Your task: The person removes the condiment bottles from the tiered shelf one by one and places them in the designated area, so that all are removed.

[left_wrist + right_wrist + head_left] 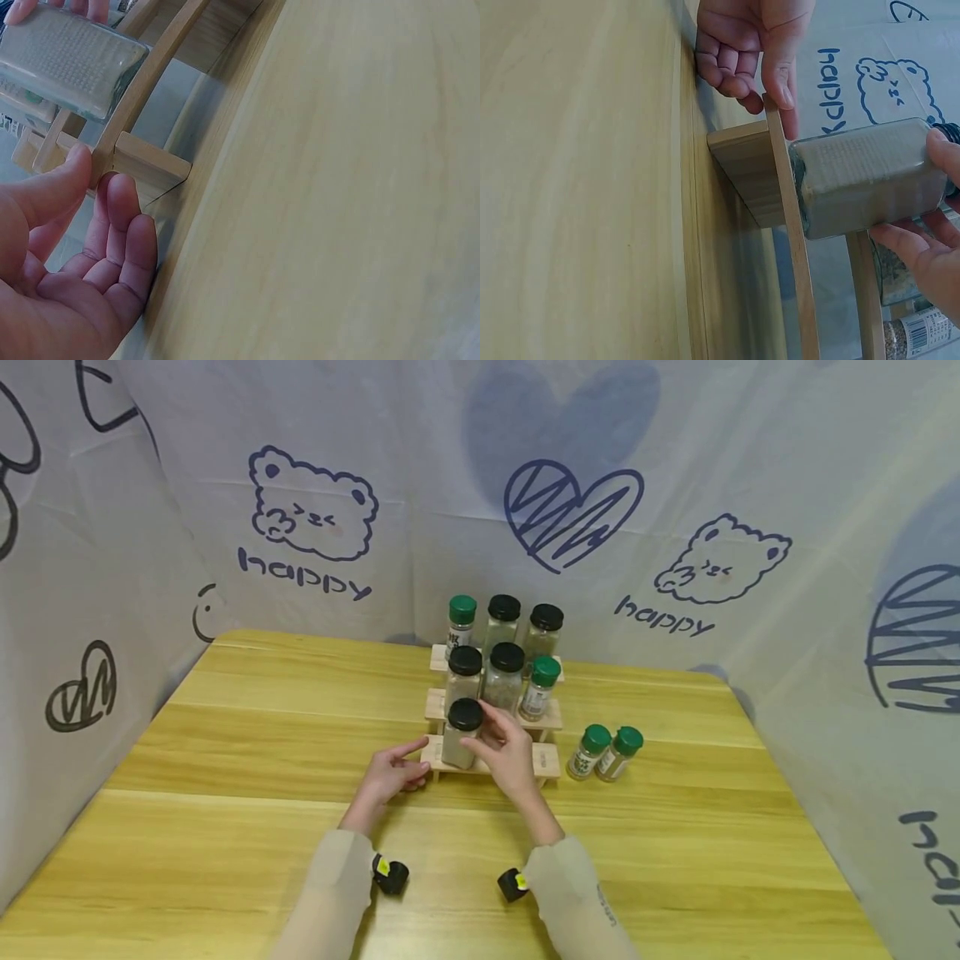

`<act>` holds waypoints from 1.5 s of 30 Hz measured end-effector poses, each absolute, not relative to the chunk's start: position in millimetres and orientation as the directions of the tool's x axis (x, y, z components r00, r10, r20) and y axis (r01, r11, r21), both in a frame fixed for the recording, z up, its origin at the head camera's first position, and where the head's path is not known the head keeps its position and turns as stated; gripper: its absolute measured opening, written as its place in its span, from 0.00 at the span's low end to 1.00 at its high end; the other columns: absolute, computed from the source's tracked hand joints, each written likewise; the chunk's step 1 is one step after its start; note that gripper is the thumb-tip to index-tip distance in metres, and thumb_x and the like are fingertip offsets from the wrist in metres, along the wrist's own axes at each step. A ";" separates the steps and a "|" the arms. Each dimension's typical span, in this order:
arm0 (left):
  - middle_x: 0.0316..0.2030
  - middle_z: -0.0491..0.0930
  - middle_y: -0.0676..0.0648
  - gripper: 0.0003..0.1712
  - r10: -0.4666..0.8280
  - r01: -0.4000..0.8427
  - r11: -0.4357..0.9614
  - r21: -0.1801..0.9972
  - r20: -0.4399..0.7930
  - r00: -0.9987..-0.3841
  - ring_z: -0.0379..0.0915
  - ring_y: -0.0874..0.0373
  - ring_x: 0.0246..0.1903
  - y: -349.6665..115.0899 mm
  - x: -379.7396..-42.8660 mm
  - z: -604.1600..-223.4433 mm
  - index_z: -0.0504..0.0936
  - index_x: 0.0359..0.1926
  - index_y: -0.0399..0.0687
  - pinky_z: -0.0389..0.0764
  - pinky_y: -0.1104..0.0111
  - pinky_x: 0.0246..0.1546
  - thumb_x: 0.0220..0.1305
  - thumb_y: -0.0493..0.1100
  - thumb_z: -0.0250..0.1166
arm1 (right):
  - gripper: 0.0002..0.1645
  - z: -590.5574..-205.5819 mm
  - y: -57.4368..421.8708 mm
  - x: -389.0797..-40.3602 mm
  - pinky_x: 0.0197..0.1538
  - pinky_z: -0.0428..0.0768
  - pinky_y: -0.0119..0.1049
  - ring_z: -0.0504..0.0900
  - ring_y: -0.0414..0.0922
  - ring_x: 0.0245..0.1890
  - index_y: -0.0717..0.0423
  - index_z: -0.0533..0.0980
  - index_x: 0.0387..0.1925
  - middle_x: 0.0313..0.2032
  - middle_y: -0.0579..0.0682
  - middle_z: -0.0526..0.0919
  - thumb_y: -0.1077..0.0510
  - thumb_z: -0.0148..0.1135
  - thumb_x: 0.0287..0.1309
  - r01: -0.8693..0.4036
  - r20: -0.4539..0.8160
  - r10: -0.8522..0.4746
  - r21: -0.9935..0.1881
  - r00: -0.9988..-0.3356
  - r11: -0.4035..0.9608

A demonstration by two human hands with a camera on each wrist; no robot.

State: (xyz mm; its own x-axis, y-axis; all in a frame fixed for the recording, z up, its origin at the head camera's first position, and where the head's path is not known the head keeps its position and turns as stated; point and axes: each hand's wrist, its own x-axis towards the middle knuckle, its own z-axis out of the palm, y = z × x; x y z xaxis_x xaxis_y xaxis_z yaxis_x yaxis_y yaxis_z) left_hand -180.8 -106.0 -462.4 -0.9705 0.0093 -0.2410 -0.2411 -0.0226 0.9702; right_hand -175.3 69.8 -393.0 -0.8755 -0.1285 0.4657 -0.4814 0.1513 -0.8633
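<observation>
My right hand [512,753] holds a square glass spice jar [457,748] with a black cap and pale powder inside, at the left of the lowest step of a wooden tiered rack [547,762]. In the right wrist view, thumb and fingers are around the jar [874,178] near its cap, its base at the step. My left hand [392,777] pinches the left end of that step, as the left wrist view shows: thumb above, fingertips under the wood [129,101]. Behind, the middle step bears two black-capped jars [504,681] and a green-capped bottle [537,693].
On the top step stand a green-capped bottle [461,627] and two black-capped jars [543,631]. Two more green-capped bottles [583,760] stand on the wooden table [675,827], right of the rack. A printed cloth [435,460] hangs behind the table.
</observation>
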 end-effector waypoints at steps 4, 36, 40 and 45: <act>0.27 0.80 0.39 0.25 0.012 -0.241 -0.023 0.970 -0.241 -0.971 0.73 0.60 0.19 -105.9 -181.0 -462.8 0.70 0.56 0.37 0.76 0.71 0.23 0.55 0.29 0.61 | 0.30 -393.0 71.1 -174.1 0.42 0.74 0.53 0.75 0.62 0.35 0.77 0.68 0.50 0.39 0.69 0.73 0.75 0.65 0.40 -0.502 0.488 -0.119 -0.850 -0.865 0.159; 0.29 0.80 0.39 0.25 0.020 -0.240 -0.015 0.971 -0.239 -0.971 0.74 0.60 0.21 -107.3 -178.5 -461.4 0.70 0.57 0.39 0.77 0.70 0.25 0.56 0.30 0.60 | 0.30 -390.8 95.5 -170.9 0.41 0.75 0.51 0.73 0.55 0.35 0.79 0.65 0.52 0.45 0.70 0.70 0.76 0.62 0.43 -0.507 0.501 -0.082 -0.840 -0.861 0.192; 0.29 0.80 0.39 0.25 0.026 -0.234 -0.006 0.972 -0.233 -0.972 0.74 0.60 0.21 -107.5 -177.9 -461.1 0.70 0.57 0.39 0.77 0.69 0.26 0.57 0.30 0.60 | 0.30 -405.0 104.7 -178.8 0.43 0.77 0.40 0.73 0.50 0.36 0.76 0.66 0.52 0.45 0.68 0.71 0.75 0.62 0.44 -0.519 0.513 -0.081 -0.837 -0.854 0.173; 0.29 0.80 0.39 0.25 0.030 -0.229 0.002 0.974 -0.228 -0.973 0.74 0.59 0.22 -107.5 -177.1 -460.9 0.70 0.57 0.39 0.77 0.69 0.26 0.57 0.30 0.59 | 0.30 -408.5 113.4 -179.8 0.44 0.74 0.28 0.73 0.42 0.38 0.76 0.64 0.53 0.46 0.68 0.69 0.77 0.60 0.45 -0.511 0.505 -0.076 -0.849 -0.860 0.135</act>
